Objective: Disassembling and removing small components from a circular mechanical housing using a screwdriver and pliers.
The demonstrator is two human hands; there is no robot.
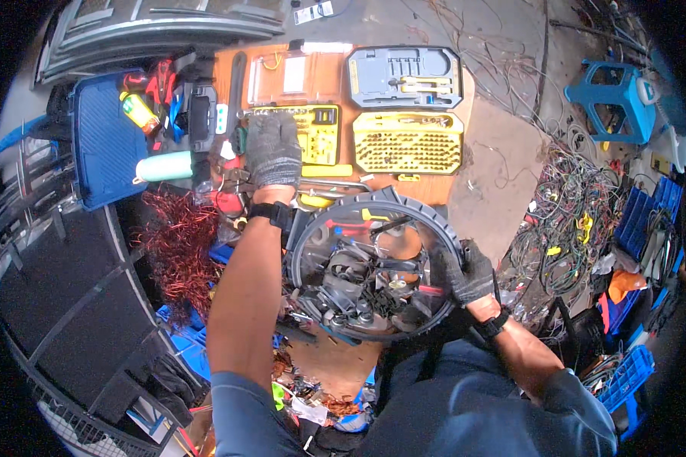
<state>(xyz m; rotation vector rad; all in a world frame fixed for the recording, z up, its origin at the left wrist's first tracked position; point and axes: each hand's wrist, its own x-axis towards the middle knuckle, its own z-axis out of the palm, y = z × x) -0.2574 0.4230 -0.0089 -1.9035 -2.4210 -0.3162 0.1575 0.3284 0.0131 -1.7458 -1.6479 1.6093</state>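
Observation:
My left hand (pixel 273 148), in a dark grey knit glove, reaches over the left part of a yellow socket and bit case (pixel 322 146). Its fingertips point down out of sight, so their grip is hidden. My right hand (pixel 474 276), gloved alike, grips the right side of a large round piece with a black ribbed rim (pixel 440 219). This piece tilts near my body, and its middle looks see-through. Inside its outline shows a jumble of dark scrap parts (pixel 351 282). A yellow bit set (pixel 408 145) and its grey open lid (pixel 404 74) lie to the right of the smaller case.
Left of the brown table (pixel 427 186) are a blue bin lid (pixel 108 145), a mint bottle (pixel 165 166) and a tangle of copper wire (pixel 181 247). On the right lie a cable heap (pixel 568 217) and a blue stool (pixel 611 99). More scrap (pixel 320 400) spreads near me.

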